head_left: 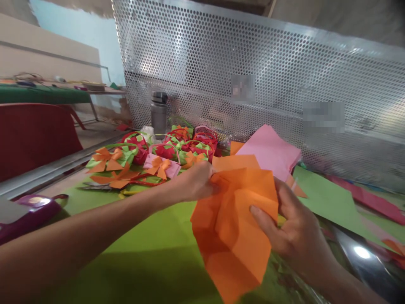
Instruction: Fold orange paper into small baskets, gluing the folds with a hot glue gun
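Observation:
I hold a creased orange paper sheet above the green table cover. My left hand pinches its upper left corner with closed fingers. On the sheet's right edge my right hand grips it, thumb on the front and fingers behind. The sheet is partly folded and hangs down toward me.
Several finished paper baskets and bows in red, green, orange and pink sit behind my left hand. Scissors lie beside them. Pink paper and green paper lie to the right. A grey bottle stands by the perforated metal panel. A purple object rests at the left.

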### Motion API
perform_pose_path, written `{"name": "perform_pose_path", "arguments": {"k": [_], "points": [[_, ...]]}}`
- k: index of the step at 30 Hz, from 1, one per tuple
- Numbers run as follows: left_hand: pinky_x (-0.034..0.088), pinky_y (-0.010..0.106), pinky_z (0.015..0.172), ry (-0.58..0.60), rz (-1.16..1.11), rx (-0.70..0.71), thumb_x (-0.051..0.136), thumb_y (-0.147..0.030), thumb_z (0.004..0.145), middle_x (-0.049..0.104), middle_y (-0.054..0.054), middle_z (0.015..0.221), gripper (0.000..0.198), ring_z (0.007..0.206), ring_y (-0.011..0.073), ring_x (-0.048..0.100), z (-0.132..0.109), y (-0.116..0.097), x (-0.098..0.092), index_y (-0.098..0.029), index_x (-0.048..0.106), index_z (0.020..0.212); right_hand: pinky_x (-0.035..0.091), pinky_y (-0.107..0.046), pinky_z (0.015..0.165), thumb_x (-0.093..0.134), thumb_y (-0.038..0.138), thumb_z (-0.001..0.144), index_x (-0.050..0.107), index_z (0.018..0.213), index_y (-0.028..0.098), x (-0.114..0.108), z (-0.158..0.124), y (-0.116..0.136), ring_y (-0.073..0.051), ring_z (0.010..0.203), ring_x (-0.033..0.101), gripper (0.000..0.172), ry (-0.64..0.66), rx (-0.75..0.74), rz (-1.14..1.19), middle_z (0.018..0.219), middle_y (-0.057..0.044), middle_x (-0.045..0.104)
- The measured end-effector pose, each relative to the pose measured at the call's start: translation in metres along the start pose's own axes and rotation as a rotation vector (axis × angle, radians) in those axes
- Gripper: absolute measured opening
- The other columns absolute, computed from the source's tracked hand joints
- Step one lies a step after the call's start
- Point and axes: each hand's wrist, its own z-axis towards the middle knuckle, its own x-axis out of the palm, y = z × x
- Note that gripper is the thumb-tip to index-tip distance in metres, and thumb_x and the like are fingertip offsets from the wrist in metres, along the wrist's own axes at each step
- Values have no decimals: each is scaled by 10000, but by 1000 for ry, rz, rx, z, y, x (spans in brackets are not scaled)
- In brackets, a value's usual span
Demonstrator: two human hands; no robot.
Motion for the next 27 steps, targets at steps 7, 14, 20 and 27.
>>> {"name": "perform_pose_path", "arguments": {"k": [7, 14, 20, 27], "points": [[93, 229, 375, -37, 476, 220, 473, -101, 599, 251, -70, 420, 260, 382, 41, 200, -6, -4, -5, -183, 294, 429, 515, -318, 590, 526, 329, 791, 489, 1085, 199, -4, 6, 5, -233, 737, 656, 323, -13, 28, -75, 865, -75, 679], [171, 201, 349, -75, 541, 140, 499, -187, 630, 342, -56, 462, 166, 388, 52, 289, -3, -2, -9, -180, 400, 498, 516, -314, 659, 551, 303, 774, 530, 997, 186, -11, 17, 4, -219, 799, 629, 253, 15, 41, 18, 899, -58, 659], [241, 175, 384, 72, 396, 218, 507, -198, 649, 455, -54, 528, 95, 441, 60, 383, 1, 5, -10, -169, 500, 559, 518, -242, 564, 555, 217, 784, 503, 998, 207, -11, 15, 8, -163, 706, 630, 221, 42, 14, 193, 848, -19, 659], [315, 174, 435, 163, 323, 153, 577, -223, 663, 633, -8, 655, 124, 536, 112, 544, 8, 11, -14, -146, 662, 710, 560, -301, 704, 569, 272, 778, 455, 1202, 235, -8, 0, 13, -214, 896, 641, 440, -3, 38, 212, 1076, -59, 645]]}}
